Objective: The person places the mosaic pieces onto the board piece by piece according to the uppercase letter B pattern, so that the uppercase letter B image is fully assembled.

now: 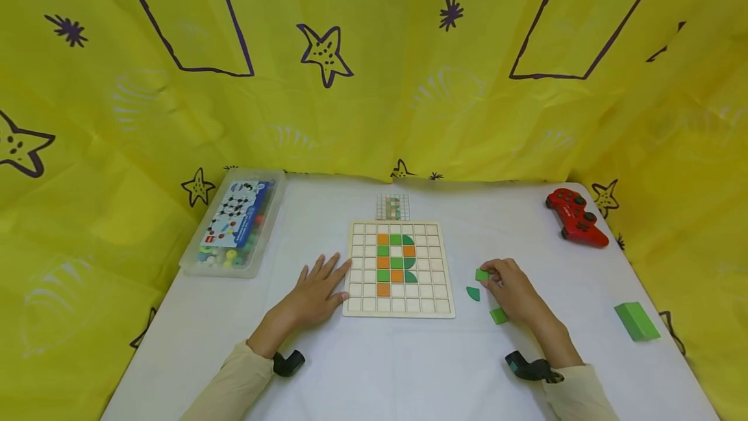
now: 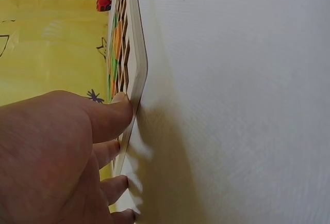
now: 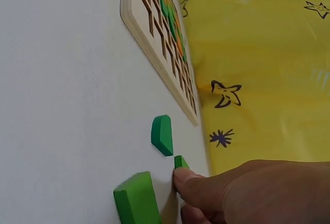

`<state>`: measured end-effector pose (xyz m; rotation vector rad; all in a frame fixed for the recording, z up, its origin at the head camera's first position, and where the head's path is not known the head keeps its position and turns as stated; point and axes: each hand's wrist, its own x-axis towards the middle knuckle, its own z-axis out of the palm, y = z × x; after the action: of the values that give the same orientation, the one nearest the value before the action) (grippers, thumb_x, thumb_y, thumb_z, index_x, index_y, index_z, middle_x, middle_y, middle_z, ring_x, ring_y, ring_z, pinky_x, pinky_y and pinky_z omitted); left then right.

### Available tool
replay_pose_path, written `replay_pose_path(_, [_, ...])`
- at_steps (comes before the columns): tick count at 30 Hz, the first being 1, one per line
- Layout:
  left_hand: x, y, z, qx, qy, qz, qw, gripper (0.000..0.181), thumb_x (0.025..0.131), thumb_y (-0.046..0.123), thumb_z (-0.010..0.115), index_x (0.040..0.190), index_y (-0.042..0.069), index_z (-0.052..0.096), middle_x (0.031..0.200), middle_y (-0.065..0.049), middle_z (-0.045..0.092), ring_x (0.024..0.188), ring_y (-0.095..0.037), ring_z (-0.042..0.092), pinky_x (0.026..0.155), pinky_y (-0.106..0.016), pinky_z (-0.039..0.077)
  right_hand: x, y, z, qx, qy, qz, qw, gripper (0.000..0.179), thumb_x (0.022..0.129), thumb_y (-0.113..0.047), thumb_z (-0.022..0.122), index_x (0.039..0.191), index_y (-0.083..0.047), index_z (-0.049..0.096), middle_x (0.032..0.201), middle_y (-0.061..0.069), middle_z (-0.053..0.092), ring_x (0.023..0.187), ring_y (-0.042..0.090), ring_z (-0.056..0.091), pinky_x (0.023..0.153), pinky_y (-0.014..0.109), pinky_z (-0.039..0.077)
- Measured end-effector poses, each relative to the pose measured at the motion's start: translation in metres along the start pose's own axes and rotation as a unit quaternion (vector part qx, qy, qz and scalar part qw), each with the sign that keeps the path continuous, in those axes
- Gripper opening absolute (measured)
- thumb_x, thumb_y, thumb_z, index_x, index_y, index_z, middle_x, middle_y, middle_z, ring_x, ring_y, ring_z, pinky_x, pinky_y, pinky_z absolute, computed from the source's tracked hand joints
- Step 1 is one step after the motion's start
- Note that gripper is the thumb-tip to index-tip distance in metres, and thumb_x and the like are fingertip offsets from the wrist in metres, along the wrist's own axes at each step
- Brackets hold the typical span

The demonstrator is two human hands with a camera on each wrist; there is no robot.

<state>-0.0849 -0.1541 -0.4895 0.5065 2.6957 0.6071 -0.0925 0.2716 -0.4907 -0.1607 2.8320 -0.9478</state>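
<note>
A wooden grid board (image 1: 429, 305) lies on the white table, with orange, light green and dark green tiles set in its squares. My left hand (image 1: 315, 291) is spread at the board's left side, thumb and fingertips touching its edge. To the right of the board, my right hand (image 1: 514, 291) pinches a light green square tile (image 1: 482, 275) between thumb and finger. Just below that tile lies a dark green quarter-round tile (image 1: 473, 293). Another light green square tile (image 1: 498, 316) rests under the right hand, close to the wrist side.
A small pattern card (image 1: 393, 206) lies behind the board. At the left stands a clear plastic box (image 1: 234, 226) of colourful pieces. A red game controller (image 1: 577, 218) is at the back right, and a green block (image 1: 637, 321) sits near the right edge. Yellow curtain encloses the table.
</note>
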Motion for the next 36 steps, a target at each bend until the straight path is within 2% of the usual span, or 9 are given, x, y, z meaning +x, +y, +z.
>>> replay_pose_path(6, [0.000, 0.000, -0.001, 0.001, -0.003, 0.000, 1.0000, 0.066, 0.111, 0.037, 0.053, 0.169, 0.018, 0.029, 0.177, -0.013, 0.016, 0.163, -0.044, 0.005, 0.126, -0.072, 0.006, 0.006, -0.017, 0.008, 0.008, 0.006, -0.006, 0.9999, 0.027, 0.103, -0.003, 0.066, 0.128, 0.007, 0.062, 0.119, 0.024, 0.056, 0.100, 0.030, 0.061, 0.085, 0.044, 0.054])
replay_pose_path(11, [0.000, 0.000, 0.000, 0.001, -0.001, 0.002, 1.0000, 0.066, 0.111, 0.038, 0.053, 0.169, 0.018, 0.029, 0.177, -0.013, 0.016, 0.163, -0.044, 0.006, 0.126, -0.072, 0.006, 0.009, -0.043, 0.021, 0.017, -0.002, -0.037, 0.9992, 0.028, 0.103, -0.004, 0.066, 0.129, 0.007, 0.062, 0.121, 0.022, 0.055, 0.102, 0.029, 0.062, 0.089, 0.045, 0.055])
replay_pose_path(14, [-0.001, 0.000, 0.001, 0.002, 0.000, 0.002, 1.0000, 0.066, 0.111, 0.037, 0.054, 0.169, 0.017, 0.029, 0.177, -0.014, 0.016, 0.163, -0.045, 0.006, 0.125, -0.072, 0.007, 0.010, -0.060, 0.032, 0.020, -0.008, -0.049, 0.9986, 0.027, 0.102, -0.005, 0.068, 0.127, 0.005, 0.064, 0.119, 0.018, 0.056, 0.101, 0.025, 0.061, 0.090, 0.042, 0.055])
replay_pose_path(21, [0.000, -0.001, 0.000, -0.002, 0.001, 0.004, 1.0000, 0.067, 0.111, 0.037, 0.054, 0.169, 0.016, 0.028, 0.176, -0.015, 0.017, 0.162, -0.046, 0.007, 0.125, -0.072, 0.007, 0.004, -0.091, 0.058, 0.022, -0.028, -0.083, 0.9959, 0.023, 0.099, -0.004, 0.073, 0.122, -0.002, 0.068, 0.108, 0.006, 0.057, 0.094, 0.016, 0.055, 0.082, 0.032, 0.052])
replay_pose_path(28, [0.000, -0.006, 0.004, -0.006, 0.005, 0.006, 1.0000, 0.068, 0.110, 0.038, 0.054, 0.169, 0.018, 0.028, 0.177, -0.014, 0.015, 0.162, -0.045, 0.006, 0.126, -0.071, 0.006, -0.001, -0.102, 0.076, 0.007, -0.041, -0.092, 0.9949, 0.015, 0.098, -0.004, 0.074, 0.110, -0.010, 0.069, 0.107, -0.002, 0.056, 0.094, 0.012, 0.053, 0.082, 0.029, 0.053])
replay_pose_path(33, [0.001, -0.006, 0.003, -0.001, 0.003, 0.005, 1.0000, 0.067, 0.111, 0.039, 0.053, 0.169, 0.019, 0.027, 0.177, -0.013, 0.015, 0.163, -0.044, 0.006, 0.126, -0.071, 0.006, -0.001, -0.102, 0.078, -0.008, -0.023, -0.119, 0.9925, 0.014, 0.096, -0.003, 0.076, 0.108, -0.009, 0.070, 0.108, -0.002, 0.059, 0.100, 0.013, 0.056, 0.085, 0.032, 0.055])
replay_pose_path(36, [0.004, -0.009, 0.007, 0.001, 0.007, 0.006, 1.0000, 0.068, 0.110, 0.040, 0.054, 0.169, 0.020, 0.027, 0.177, -0.012, 0.015, 0.163, -0.045, 0.006, 0.126, -0.072, 0.006, 0.000, -0.102, 0.076, -0.019, -0.018, -0.127, 0.9916, 0.015, 0.095, -0.003, 0.077, 0.107, -0.009, 0.071, 0.107, -0.001, 0.059, 0.102, 0.015, 0.058, 0.086, 0.033, 0.056])
